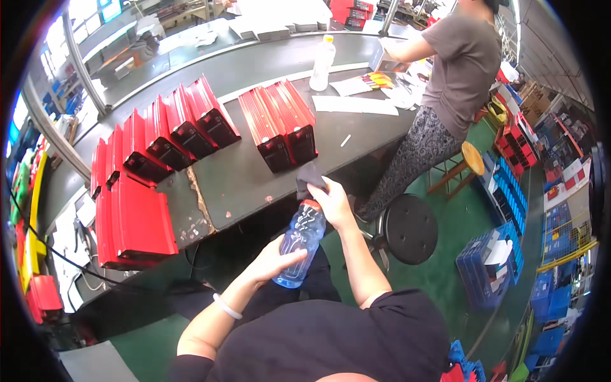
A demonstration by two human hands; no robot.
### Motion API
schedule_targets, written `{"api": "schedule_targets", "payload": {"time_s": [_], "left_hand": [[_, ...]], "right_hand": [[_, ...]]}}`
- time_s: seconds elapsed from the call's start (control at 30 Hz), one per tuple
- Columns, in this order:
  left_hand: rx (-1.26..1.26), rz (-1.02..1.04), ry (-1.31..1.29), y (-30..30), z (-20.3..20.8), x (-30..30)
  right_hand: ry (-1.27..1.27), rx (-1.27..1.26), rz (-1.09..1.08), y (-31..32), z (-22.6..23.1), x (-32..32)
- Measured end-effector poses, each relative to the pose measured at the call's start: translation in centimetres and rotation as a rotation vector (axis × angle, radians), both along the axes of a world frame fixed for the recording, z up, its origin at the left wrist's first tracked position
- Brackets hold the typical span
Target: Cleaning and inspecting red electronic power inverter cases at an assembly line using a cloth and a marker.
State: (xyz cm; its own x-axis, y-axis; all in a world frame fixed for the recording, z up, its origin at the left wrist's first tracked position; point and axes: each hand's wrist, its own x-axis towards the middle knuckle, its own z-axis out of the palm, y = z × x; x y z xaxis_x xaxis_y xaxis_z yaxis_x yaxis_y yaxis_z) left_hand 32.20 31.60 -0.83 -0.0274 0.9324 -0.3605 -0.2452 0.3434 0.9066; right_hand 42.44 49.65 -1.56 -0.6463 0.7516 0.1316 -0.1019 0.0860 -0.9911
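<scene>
A clear blue plastic bottle (294, 249) with a red neck is tilted in front of me, just off the table's edge. My left hand (275, 261) is wrapped round its lower body. At the bottle's top, my right hand (331, 202) pinches a dark cloth (309, 178). The cloth hangs just above the red neck; whether it touches the bottle I cannot tell. On the table nearby stand two red ribbed metal cases (277, 121) side by side.
More red cases (159, 137) line the dark table (245, 198) at left. A yellow-capped bottle (323, 63) stands farther back. At right, a person (461, 70) handles a box (387, 58). A black round stool (410, 229), a wooden stool (471, 159) and a blue crate (478, 270) occupy the floor.
</scene>
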Motion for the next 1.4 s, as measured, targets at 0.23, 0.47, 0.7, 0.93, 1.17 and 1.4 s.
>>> {"api": "schedule_targets", "payload": {"time_s": [0.23,0.47,0.7,0.93,1.17,1.4], "left_hand": [[-0.263,-0.072,-1.259,1.9,-4.2,3.6],[-0.364,-0.036,-1.466,3.5,-6.2,6.4],[-0.384,-0.125,-1.293,4.9,-7.0,7.3],[-0.415,-0.103,-1.165,4.7,-7.6,7.8],[-0.367,-0.121,-0.983,4.9,-5.5,7.0],[-0.286,-0.100,-0.965,4.3,-7.0,6.7]], "right_hand": [[0.096,-0.692,-0.148,1.5,-6.7,3.2],[-0.032,-0.677,-0.509,-0.2,-11.6,7.3],[-0.273,-0.342,-0.500,1.2,-10.8,9.7],[-0.797,0.291,-0.480,1.1,-9.3,10.5],[-0.339,-0.282,-0.375,2.6,-11.5,10.8],[-0.773,0.326,-0.613,0.7,-7.7,9.1]]}}
